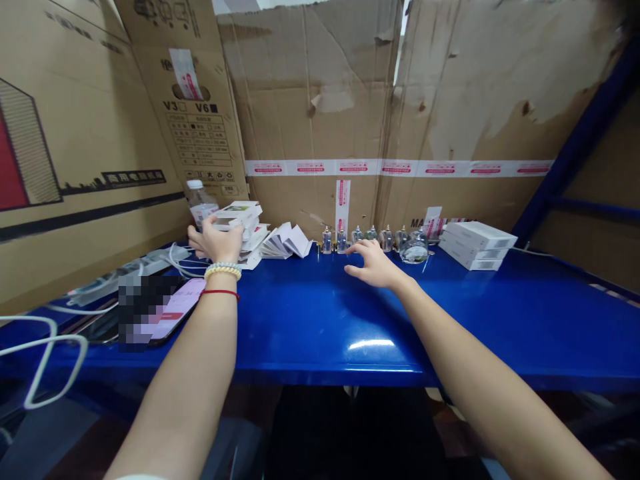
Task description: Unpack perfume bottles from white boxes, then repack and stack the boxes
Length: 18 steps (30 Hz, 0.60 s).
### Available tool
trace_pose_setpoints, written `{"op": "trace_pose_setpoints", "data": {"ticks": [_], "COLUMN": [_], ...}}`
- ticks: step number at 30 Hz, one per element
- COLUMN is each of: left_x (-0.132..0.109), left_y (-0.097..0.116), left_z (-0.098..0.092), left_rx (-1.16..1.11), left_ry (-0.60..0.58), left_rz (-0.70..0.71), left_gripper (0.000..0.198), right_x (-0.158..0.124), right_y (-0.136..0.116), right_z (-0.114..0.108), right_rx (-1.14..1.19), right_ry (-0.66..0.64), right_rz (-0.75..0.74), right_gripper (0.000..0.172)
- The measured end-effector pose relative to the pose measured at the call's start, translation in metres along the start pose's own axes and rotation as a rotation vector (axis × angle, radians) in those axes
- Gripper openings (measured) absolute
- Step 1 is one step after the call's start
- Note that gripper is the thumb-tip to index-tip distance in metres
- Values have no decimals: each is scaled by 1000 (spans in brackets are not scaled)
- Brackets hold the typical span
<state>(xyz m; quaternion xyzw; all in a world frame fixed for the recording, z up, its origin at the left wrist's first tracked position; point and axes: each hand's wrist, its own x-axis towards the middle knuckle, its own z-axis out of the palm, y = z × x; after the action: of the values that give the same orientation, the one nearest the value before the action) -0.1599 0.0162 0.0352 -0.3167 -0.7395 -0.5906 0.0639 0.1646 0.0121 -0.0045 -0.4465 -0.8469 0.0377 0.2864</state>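
Observation:
My left hand (217, 241) is at the left end of a stack of small white boxes (253, 250). Its thumb and fingers are on a white box (239, 212) at the top, partly hiding it. My right hand (374, 262) hovers palm down over the blue table, fingers apart and holding nothing. Just beyond its fingertips stands a row of small clear glass bottles (341, 241) with metallic necks. A wider round glass bottle (414, 248) stands to the right of that hand.
Folded white papers (287, 241) lean beside the box stack. More white boxes (475, 245) are piled at the right. A plastic drink bottle (200, 200), phones (175, 310), a power strip (120, 273) and white cables (50, 340) are at the left. Cardboard walls (310, 100) enclose the blue table (310, 320).

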Motion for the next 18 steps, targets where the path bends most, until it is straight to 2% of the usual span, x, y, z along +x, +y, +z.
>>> {"op": "trace_pose_setpoints", "data": {"ticks": [3,5,13,18], "left_x": [5,8,5,8], "left_y": [-5,-7,-2,8], "left_z": [0,1,-1,4], "left_rx": [-14,-31,-181,-440], "left_ry": [-88,-88,91,234], "left_rz": [-5,-5,110,232], "left_gripper": [54,52,41,41], "right_x": [0,0,0,-1], "right_y": [0,0,0,-4], "right_z": [-1,-1,0,-2], "right_rx": [-5,-8,-18,7], "right_ry": [-8,-10,-11,20], "right_rz": [10,3,-12,-33], "right_gripper": [37,36,36,34]}}
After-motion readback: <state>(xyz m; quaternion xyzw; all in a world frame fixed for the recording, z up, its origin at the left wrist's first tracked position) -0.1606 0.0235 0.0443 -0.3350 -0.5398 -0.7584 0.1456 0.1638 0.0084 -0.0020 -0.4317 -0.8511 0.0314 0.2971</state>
